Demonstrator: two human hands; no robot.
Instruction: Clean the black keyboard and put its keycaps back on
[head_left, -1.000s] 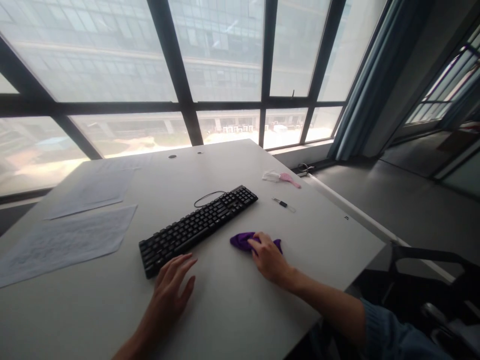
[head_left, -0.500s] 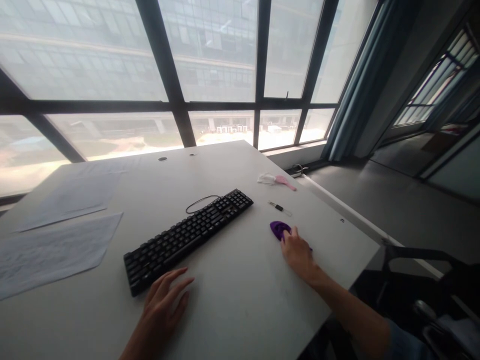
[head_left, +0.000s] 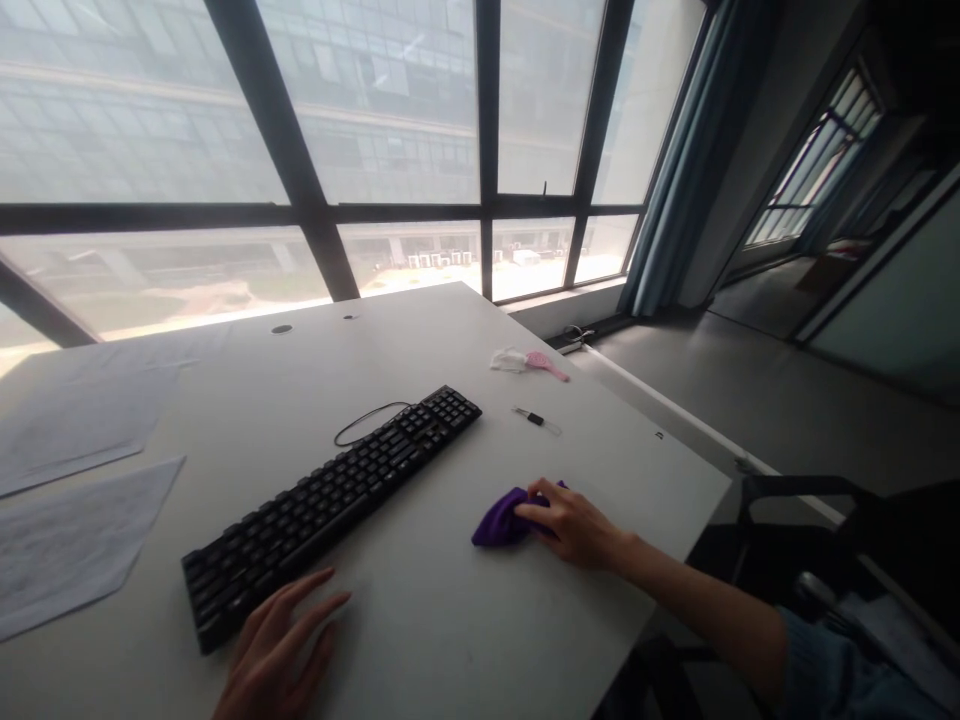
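Observation:
A crumpled purple cloth (head_left: 501, 520) is in the grip of my right hand (head_left: 574, 525), fingers pressed into its folds, low over the right part of the white desk (head_left: 420, 620). My left hand (head_left: 281, 640) is at the near edge of the black keyboard (head_left: 337, 500), its fingers apart and holding nothing. The keyboard lies slanted on the desk with its cable (head_left: 367, 412) looped behind it. Beyond the cloth lies a small tool with a black grip (head_left: 534, 418) and a clear end; its exact kind is hard to make out.
A pink hairbrush (head_left: 546, 364) lies beside a crumpled white wrapper (head_left: 508, 360) near the desk's right edge. Printed papers (head_left: 82, 545) cover the left side. A black armchair (head_left: 802, 487) stands at the right, and windows rise behind the desk.
My right hand has drawn the purple cloth left and nearer to me, away from the small tool. The view has turned slightly to the right. My left hand stays by the keyboard.

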